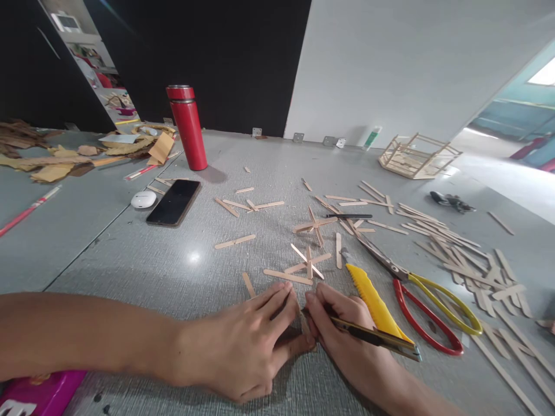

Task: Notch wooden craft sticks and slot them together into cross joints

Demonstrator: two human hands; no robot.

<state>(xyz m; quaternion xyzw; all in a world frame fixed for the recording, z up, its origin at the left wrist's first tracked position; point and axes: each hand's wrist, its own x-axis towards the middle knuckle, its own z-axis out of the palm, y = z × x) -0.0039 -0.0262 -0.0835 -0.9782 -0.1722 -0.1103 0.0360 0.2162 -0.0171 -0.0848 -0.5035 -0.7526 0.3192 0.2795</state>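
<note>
My right hand [347,326] grips a slim dark craft knife [381,338] like a pen, its tip pointing at my left fingertips. My left hand [255,341] pins a small wooden craft stick [306,328] to the table, thumb and fingers closed about it. Just beyond my fingers, a craft stick [288,277] lies beside several crossed sticks [309,263]. Another star of sticks [316,225] stands farther back. Right of my right hand lie a yellow-handled tool [375,303] and scissors [403,274] with one red and one yellow handle loop.
A red flask [188,130], black phone [174,202] and white earbud case [143,200] stand back left. Loose sticks [468,266] pile up at right. A stick frame [418,157] sits near the white panel [373,63]. Brown scraps [91,156] lie far left.
</note>
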